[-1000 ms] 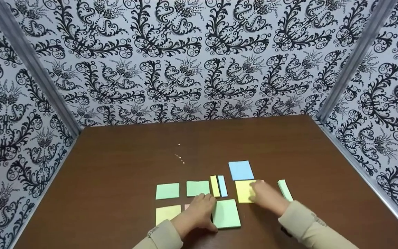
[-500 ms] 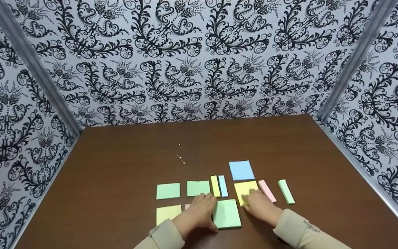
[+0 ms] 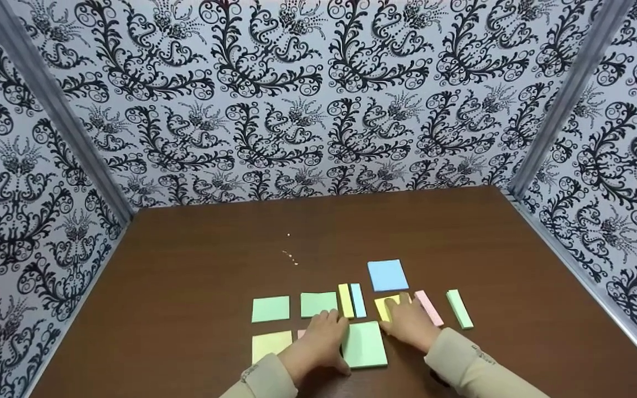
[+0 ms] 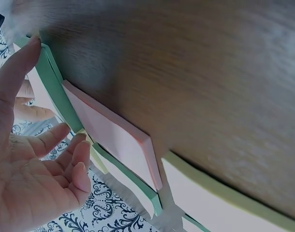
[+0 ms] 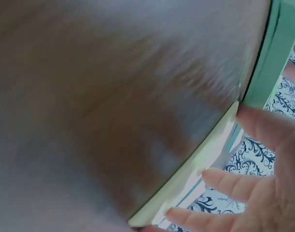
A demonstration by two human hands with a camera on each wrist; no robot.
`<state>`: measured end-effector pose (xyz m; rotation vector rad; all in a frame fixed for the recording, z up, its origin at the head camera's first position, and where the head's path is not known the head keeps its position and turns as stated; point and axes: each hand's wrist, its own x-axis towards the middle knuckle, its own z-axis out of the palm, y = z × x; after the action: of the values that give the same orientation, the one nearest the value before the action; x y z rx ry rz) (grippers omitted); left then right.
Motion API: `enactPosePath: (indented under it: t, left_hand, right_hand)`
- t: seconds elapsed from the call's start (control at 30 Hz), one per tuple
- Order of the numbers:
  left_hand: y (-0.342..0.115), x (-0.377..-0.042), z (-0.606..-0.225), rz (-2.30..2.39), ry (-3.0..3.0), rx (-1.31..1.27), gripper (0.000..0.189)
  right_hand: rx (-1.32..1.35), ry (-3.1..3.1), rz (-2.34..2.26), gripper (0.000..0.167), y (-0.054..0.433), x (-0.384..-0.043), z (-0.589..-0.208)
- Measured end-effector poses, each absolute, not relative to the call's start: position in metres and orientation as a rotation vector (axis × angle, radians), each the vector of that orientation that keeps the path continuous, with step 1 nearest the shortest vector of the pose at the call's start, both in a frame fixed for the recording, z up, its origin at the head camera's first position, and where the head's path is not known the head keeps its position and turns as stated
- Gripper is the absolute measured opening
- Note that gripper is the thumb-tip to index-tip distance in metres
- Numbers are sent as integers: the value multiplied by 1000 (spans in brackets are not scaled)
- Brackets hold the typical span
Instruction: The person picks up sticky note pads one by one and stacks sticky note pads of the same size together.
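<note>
In the head view my left hand (image 3: 320,340) holds the left side of a large green sticky note pad (image 3: 367,345), thumb at its near corner and fingers toward its far side. A pink sticky note pad (image 4: 113,133) lies beside that hand, mostly covered by it in the head view. My right hand (image 3: 410,323) spans a yellow sticky note pad (image 3: 382,310), its fingers over the far part and thumb at the near left corner. Seen from the right wrist, the thumb tip meets the corner of this yellow pad (image 5: 186,179), close to the green pad (image 5: 270,63).
A blue pad (image 3: 388,275) lies beyond the yellow one. Narrow pink (image 3: 428,308) and green (image 3: 459,309) strips are at the right. Yellow (image 3: 345,301) and blue (image 3: 358,300) strips, two smaller green pads (image 3: 270,309) and a pale yellow pad (image 3: 270,346) lie left.
My right hand has come left from the pink strip onto the yellow pad, uncovering the strip. The yellow pad has turned slightly and shifted a little left. My left hand stays on the green pad.
</note>
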<state>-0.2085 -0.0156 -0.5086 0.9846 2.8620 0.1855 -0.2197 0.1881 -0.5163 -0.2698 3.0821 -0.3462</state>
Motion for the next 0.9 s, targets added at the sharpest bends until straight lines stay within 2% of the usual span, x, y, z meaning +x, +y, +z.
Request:
enactPosePath:
  t: [0.23, 0.53, 0.8, 0.9]
  left_hand:
    - [-15, -208, -508, 139, 2880, 1000, 71]
    - [-14, -207, -509, 150, 2852, 995, 71]
    - [-13, -207, -508, 113, 2869, 986, 72]
    - [-13, -208, -508, 123, 2863, 983, 72]
  right_hand:
    - [-184, 3102, -450, 46, 182, -223, -521]
    - [-120, 3015, -655, 66, 191, -227, -521]
    - [-74, 2985, -724, 70, 199, -223, -514]
    - [-40, 2955, -722, 76, 201, -221, -513]
